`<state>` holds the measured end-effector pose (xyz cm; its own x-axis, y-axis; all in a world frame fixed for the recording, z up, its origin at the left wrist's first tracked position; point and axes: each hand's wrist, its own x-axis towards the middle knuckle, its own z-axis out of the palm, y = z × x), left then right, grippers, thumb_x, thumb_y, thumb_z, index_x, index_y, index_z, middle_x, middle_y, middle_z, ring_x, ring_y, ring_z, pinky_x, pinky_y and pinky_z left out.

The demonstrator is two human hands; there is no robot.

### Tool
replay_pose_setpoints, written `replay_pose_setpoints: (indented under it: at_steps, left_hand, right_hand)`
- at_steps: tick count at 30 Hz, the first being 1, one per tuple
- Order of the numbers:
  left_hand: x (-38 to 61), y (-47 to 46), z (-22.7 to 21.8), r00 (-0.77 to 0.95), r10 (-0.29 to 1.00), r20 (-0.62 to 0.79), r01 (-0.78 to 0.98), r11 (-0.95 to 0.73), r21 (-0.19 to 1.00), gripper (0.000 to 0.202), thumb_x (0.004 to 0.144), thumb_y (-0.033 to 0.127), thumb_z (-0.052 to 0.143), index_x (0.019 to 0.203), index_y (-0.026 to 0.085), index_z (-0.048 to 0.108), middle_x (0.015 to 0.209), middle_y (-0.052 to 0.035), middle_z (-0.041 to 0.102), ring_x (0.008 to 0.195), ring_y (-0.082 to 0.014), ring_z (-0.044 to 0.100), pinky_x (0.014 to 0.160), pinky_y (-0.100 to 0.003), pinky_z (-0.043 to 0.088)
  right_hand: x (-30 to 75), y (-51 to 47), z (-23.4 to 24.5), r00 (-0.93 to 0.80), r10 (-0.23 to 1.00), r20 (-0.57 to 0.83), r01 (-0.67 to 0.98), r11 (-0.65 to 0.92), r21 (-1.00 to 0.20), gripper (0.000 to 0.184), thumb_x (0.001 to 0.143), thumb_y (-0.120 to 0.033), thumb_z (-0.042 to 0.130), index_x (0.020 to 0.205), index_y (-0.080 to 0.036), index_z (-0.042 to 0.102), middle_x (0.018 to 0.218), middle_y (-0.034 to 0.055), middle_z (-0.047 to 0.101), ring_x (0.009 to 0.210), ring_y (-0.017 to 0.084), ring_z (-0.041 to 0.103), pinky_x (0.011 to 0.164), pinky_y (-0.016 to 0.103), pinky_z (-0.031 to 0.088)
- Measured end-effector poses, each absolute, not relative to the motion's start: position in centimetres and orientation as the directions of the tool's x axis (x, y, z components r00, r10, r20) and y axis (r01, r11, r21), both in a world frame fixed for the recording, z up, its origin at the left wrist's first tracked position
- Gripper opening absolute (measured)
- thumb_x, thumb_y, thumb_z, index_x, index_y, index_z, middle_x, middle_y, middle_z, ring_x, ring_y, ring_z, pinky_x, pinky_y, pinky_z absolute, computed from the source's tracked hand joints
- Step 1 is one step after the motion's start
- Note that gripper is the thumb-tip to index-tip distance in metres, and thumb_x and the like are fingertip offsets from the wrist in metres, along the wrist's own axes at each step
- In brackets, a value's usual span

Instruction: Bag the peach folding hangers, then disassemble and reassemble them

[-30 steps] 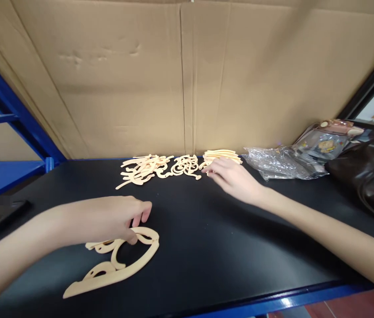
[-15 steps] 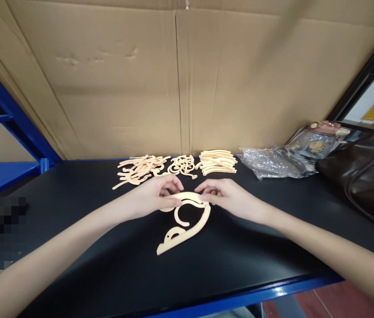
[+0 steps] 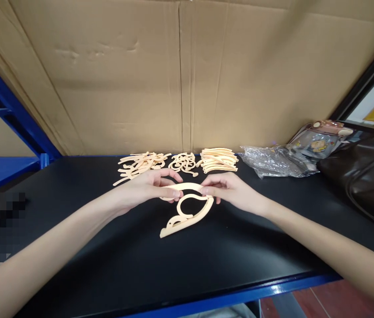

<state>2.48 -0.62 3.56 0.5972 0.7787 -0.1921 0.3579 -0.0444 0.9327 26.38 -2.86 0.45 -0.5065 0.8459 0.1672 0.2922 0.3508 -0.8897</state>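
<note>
Both my hands grip a beige folding clothes hanger [image 3: 192,223] over the black table. Its two curved arms meet at a joint near my right hand, with a curved hook between them. My left hand [image 3: 155,185] pinches the upper arm between thumb and fingers, covering that arm's far end. Close to the joint, the thumb and fingers of my right hand [image 3: 227,189] are closed on the hanger. The lower arm slants down to the left, free of both hands, with a small rounded loop near its end.
Behind my hands lie a pile of beige hanger arms [image 3: 143,164], a heap of hooks [image 3: 183,162] and a neater stack of curved arms [image 3: 219,160]. To the right are a crumpled clear plastic bag [image 3: 269,161] and a dark brown leather bag [image 3: 369,172]. Cardboard [image 3: 124,88] stands behind.
My hands and the hanger have risen slightly in view. My right fingers have closed further around the joint, and the hook's tip now appears against the lower arm.
</note>
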Motion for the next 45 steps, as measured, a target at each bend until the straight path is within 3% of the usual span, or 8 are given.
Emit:
replay_pose_setpoints:
  at_steps: [9, 12, 21, 29, 34, 39, 41, 45]
  left_hand:
    - [1.7, -0.4, 2.1, 0.400, 0.890, -0.220, 0.162, 0.168, 0.972, 0.023, 0.071, 0.036, 0.079, 0.079, 0.016, 0.071, 0.082, -0.0039, 0.069, 0.074, -0.0112, 0.056, 0.069, -0.021, 0.046]
    - [1.6, -0.2, 1.5, 0.295, 0.940, -0.170, 0.030, 0.168, 0.985, 0.026, 0.072, 0.041, 0.077, 0.078, 0.016, 0.071, 0.073, -0.0007, 0.062, 0.067, -0.0096, 0.051, 0.066, -0.020, 0.045]
    - [4.6, -3.1, 1.9, 0.355, 0.934, -0.031, 0.167, -0.030, 0.986, 0.034, 0.077, 0.047, 0.066, 0.065, 0.015, 0.063, 0.058, 0.0036, 0.047, 0.054, -0.0077, 0.039, 0.052, -0.019, 0.036]
    - [5.0, -3.5, 0.5, 0.417, 0.907, 0.058, 0.291, -0.194, 0.937, 0.037, 0.086, 0.049, 0.053, 0.066, 0.018, 0.048, 0.058, 0.0059, 0.043, 0.054, -0.0090, 0.043, 0.054, -0.021, 0.039]
    - [5.4, -4.2, 0.1, 0.411, 0.908, 0.082, 0.430, -0.272, 0.861, 0.038, 0.088, 0.049, 0.049, 0.065, 0.019, 0.046, 0.058, 0.0053, 0.045, 0.056, -0.0101, 0.048, 0.055, -0.021, 0.042]
    - [5.2, -4.0, -0.1, 0.486, 0.868, -0.101, 0.420, -0.130, 0.898, 0.036, 0.085, 0.051, 0.051, 0.071, 0.017, 0.054, 0.060, 0.0015, 0.058, 0.053, -0.0131, 0.058, 0.054, -0.025, 0.050]
    - [5.1, -3.8, -0.1, 0.503, 0.843, -0.193, 0.404, -0.031, 0.914, 0.036, 0.082, 0.051, 0.054, 0.071, 0.017, 0.055, 0.060, 0.0001, 0.060, 0.052, -0.0137, 0.060, 0.053, -0.025, 0.051]
    - [4.6, -3.4, 0.5, 0.538, 0.751, -0.383, 0.438, 0.139, 0.888, 0.037, 0.075, 0.051, 0.063, 0.068, 0.015, 0.056, 0.057, -0.0009, 0.062, 0.050, -0.0130, 0.060, 0.052, -0.024, 0.052]
  right_hand:
    - [27.3, -2.3, 0.1, -0.400, 0.898, 0.183, 0.272, 0.307, -0.912, 0.028, 0.090, -0.041, 0.053, 0.081, -0.016, 0.061, 0.068, -0.0018, 0.055, 0.057, 0.009, 0.053, 0.054, 0.023, 0.045]
    - [27.6, -2.3, 0.3, -0.337, 0.907, 0.254, 0.390, 0.379, -0.839, 0.022, 0.093, -0.034, 0.047, 0.100, -0.017, 0.058, 0.068, -0.0031, 0.054, 0.058, 0.011, 0.053, 0.058, 0.025, 0.044]
    - [26.5, -3.9, -0.1, -0.497, 0.737, 0.458, 0.783, 0.608, -0.129, 0.029, 0.102, -0.030, 0.035, 0.099, -0.017, 0.061, 0.088, 0.0050, 0.066, 0.078, 0.017, 0.064, 0.065, 0.026, 0.042]
    - [25.4, -4.9, -0.3, -0.594, 0.778, 0.205, 0.803, 0.556, 0.215, 0.052, 0.082, 0.004, 0.039, 0.133, -0.007, 0.042, 0.090, 0.0095, 0.070, 0.064, 0.020, 0.066, 0.050, 0.027, 0.036]
    - [25.4, -5.2, 0.7, -0.597, 0.800, 0.060, 0.801, 0.592, 0.089, 0.042, 0.074, 0.006, 0.041, 0.113, -0.009, 0.051, 0.065, 0.0021, 0.062, 0.050, 0.015, 0.055, 0.047, 0.026, 0.027]
    - [27.2, -3.9, 0.5, -0.610, 0.788, -0.087, 0.743, 0.530, -0.410, 0.018, 0.088, -0.010, 0.036, 0.086, -0.016, 0.053, 0.057, -0.0025, 0.055, 0.045, 0.009, 0.045, 0.047, 0.021, 0.030]
    - [27.6, -3.5, 0.4, -0.607, 0.774, -0.178, 0.711, 0.429, -0.557, 0.028, 0.093, -0.018, 0.028, 0.074, -0.017, 0.049, 0.051, -0.0044, 0.049, 0.040, 0.008, 0.042, 0.044, 0.020, 0.032]
    - [27.5, -3.8, 1.1, -0.712, 0.679, -0.178, 0.649, 0.539, -0.537, 0.011, 0.083, -0.011, 0.042, 0.078, -0.017, 0.049, 0.059, -0.0052, 0.052, 0.040, 0.006, 0.046, 0.042, 0.017, 0.032]
